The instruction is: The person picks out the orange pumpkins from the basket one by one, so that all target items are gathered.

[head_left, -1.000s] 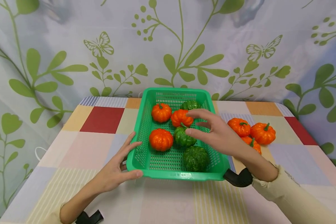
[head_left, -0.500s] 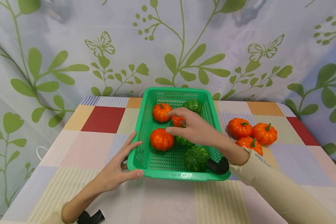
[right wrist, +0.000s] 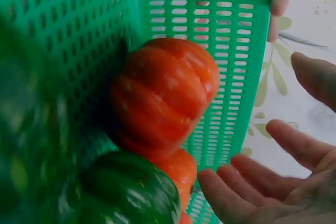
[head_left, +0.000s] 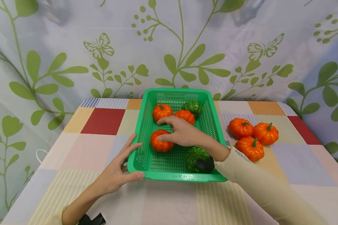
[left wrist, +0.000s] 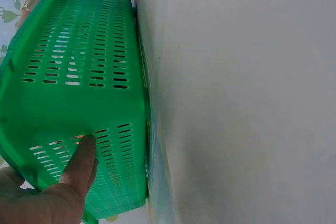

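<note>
A green plastic basket (head_left: 180, 176) holds several small orange and green pumpkins. At its near left corner my left hand (head_left: 112, 175) touches the outside, thumb by the front rim; in the left wrist view a finger (left wrist: 81, 163) lies against the slotted wall. My right hand (head_left: 183, 131) reaches inside, spread over the near left orange pumpkin (head_left: 161, 147). In the right wrist view its fingers (right wrist: 262, 177) stand apart from that pumpkin, with a green one (right wrist: 131, 192) beside it. The head view's middle green pumpkin is hidden under this hand.
Three orange pumpkins (head_left: 250, 148) sit together on the patchwork tablecloth (head_left: 101, 122), right of the basket. Inside the basket are more: a rough dark green one (head_left: 192, 157) near the front and a green one (head_left: 195, 107) at the back. A leaf-patterned curtain (head_left: 118, 37) hangs behind.
My right hand has moved left and slightly toward me, from the right side of the basket to above the near left orange pumpkin. The left hand keeps its place at the corner.
</note>
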`<state>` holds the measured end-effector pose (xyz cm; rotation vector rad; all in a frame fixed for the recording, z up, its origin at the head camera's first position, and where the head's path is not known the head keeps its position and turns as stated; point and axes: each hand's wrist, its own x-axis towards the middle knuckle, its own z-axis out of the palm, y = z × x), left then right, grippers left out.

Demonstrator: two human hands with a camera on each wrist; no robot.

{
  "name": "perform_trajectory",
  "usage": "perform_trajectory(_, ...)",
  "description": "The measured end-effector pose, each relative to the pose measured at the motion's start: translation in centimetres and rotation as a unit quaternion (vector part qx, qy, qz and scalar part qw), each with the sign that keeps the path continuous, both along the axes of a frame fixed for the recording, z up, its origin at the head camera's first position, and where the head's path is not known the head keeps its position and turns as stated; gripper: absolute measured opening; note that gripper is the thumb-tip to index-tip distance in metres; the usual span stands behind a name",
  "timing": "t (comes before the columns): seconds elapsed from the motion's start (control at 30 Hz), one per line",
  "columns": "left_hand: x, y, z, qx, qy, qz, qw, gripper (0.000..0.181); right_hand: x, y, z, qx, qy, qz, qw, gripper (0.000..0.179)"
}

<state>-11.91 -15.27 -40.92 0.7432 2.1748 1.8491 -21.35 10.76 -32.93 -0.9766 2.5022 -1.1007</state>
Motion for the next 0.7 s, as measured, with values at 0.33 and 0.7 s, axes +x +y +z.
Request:
perform_trajectory(0.33,0.0,0.1,0.1,0.000,0.002,0.004,1.0000,0.074,-0.9,-0.5,-0.9,0.022,-0.024,0.018,0.9993,0.054)
perform_trajectory(0.7,0.1,0.0,0.0,-0.001,0.006,0.006,1.0000,0.074,-0.8,-0.6,-1.3,0.070,-0.039,0.037,0.9961,0.059)
